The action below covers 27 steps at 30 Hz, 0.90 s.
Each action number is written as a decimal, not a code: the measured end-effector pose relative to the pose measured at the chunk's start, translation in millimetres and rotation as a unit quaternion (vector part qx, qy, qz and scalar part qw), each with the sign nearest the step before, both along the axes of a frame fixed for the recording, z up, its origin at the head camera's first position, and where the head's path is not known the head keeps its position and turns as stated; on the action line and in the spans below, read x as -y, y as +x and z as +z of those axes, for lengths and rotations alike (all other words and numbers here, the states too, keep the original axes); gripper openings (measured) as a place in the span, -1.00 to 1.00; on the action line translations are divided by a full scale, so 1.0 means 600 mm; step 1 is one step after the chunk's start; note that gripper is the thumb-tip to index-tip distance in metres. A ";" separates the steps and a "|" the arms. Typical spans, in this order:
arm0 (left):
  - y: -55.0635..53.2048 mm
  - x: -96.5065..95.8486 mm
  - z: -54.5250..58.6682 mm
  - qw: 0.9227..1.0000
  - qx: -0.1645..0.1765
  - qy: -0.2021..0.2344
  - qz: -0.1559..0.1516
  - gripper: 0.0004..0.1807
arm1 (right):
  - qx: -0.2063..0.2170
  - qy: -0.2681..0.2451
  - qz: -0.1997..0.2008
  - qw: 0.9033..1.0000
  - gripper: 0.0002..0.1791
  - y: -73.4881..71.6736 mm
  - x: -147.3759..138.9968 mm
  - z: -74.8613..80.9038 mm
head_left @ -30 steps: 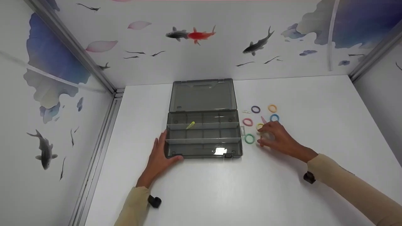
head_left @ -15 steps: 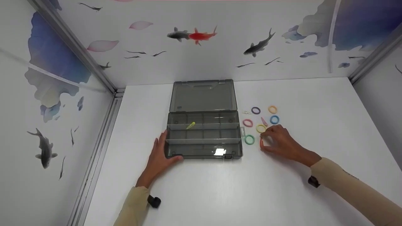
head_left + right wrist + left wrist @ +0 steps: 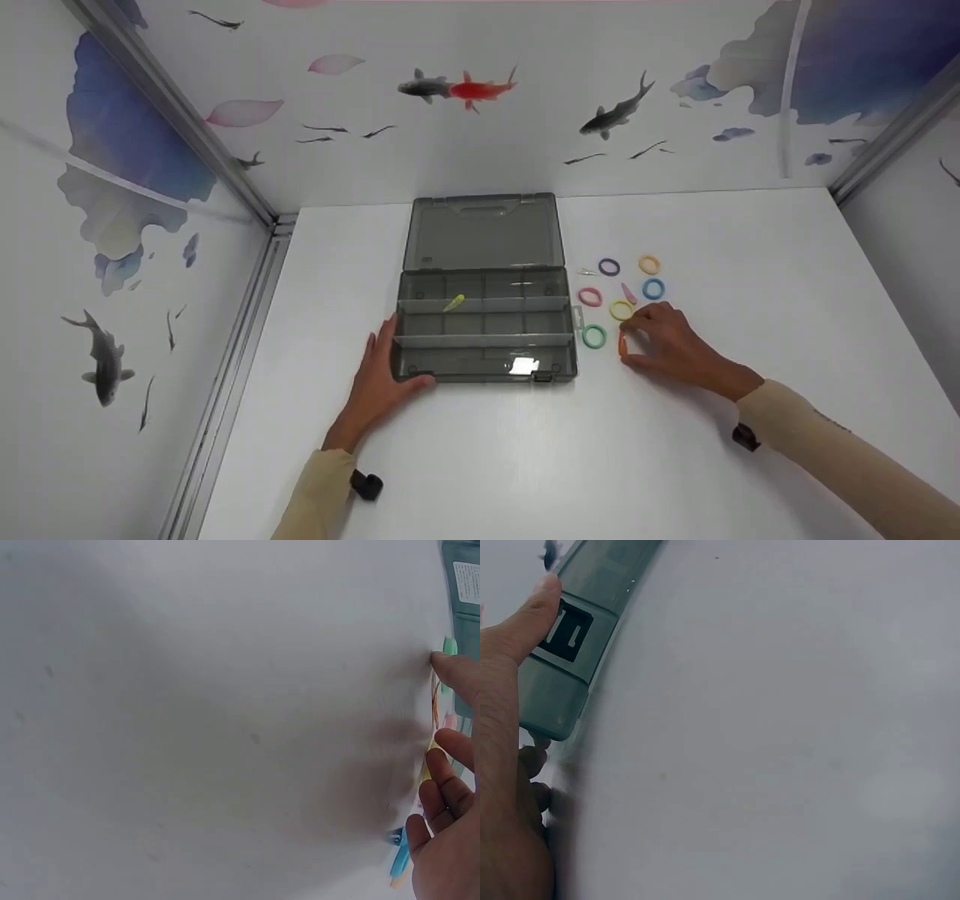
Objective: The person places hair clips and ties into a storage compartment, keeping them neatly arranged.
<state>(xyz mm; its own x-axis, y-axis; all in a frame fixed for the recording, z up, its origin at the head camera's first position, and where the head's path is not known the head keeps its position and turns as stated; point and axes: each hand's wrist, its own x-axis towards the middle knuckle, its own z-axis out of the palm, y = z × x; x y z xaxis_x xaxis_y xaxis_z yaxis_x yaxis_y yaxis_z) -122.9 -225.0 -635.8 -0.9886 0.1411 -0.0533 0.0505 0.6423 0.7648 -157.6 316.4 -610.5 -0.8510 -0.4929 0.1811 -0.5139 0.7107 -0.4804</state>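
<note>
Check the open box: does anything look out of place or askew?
The yellow clip looks askew: it appears to slant across the rear divider in the box, its compartment unclear. I see no damage.

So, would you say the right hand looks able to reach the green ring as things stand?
Probably yes: the green ring lies uncovered near the right hand, though that hand holds an orange band that would likely need releasing first.

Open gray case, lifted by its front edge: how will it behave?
Likely stiff and light for its size: the case looks like thin see-through plastic. The lid, folded back behind it, would probably swing or drag. The yellow clip seems loose at the rear divider, so it may slide.
</note>
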 end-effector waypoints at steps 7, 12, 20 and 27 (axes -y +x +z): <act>0.002 0.001 0.002 1.000 -0.002 0.003 -0.001 0.40 | -0.012 -0.022 0.011 1.000 -0.47 0.002 0.003 -0.002; 0.001 -0.001 0.003 1.000 0.000 0.001 -0.001 0.40 | -0.017 -0.035 0.013 0.999 -0.49 0.002 0.002 -0.002; -0.001 0.000 0.001 1.000 0.004 -0.003 0.003 0.41 | -0.001 -0.040 0.012 0.999 -0.55 -0.003 -0.001 -0.003; -0.001 0.002 -0.001 1.000 0.003 0.001 -0.001 0.40 | 0.001 -0.057 0.006 0.998 -0.55 -0.010 0.002 0.000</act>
<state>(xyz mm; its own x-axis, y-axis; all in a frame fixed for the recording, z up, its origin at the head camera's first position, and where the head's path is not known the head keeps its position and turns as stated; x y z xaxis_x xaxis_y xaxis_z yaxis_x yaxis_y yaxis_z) -123.4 -226.1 -636.4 -0.9880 0.1424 -0.0590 0.0466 0.6409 0.7662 -163.4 315.1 -610.3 -0.8460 -0.4786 0.2352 -0.5205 0.6453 -0.5591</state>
